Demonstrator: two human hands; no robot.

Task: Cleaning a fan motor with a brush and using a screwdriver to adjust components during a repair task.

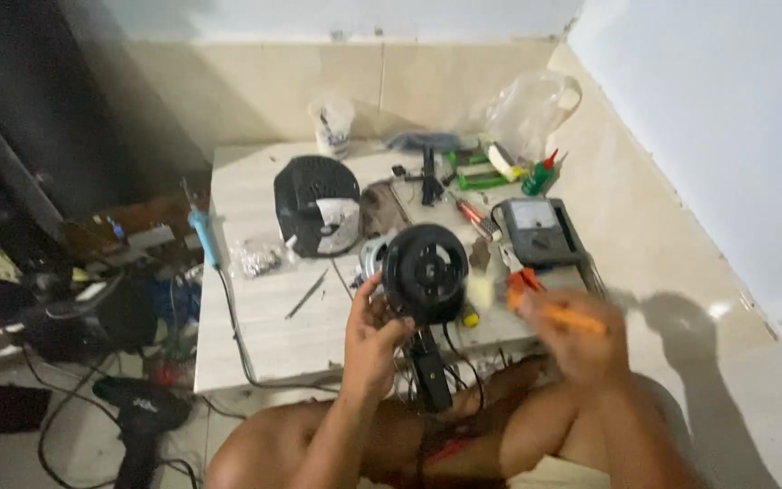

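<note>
Left hand [375,337] grips a round motor housing [424,273], black plastic with a dull sheen, and the right hand [572,337], blurred, holds an orange-handled tool [549,308] that looks like smooth plastic. The surface [264,326] is pale, matt, wood-grain laminate. Ribbed black plastic on the fan cover [316,204], crinkly clear plastic on the bag [529,109], glossy tiles on the floor [672,272]
</note>
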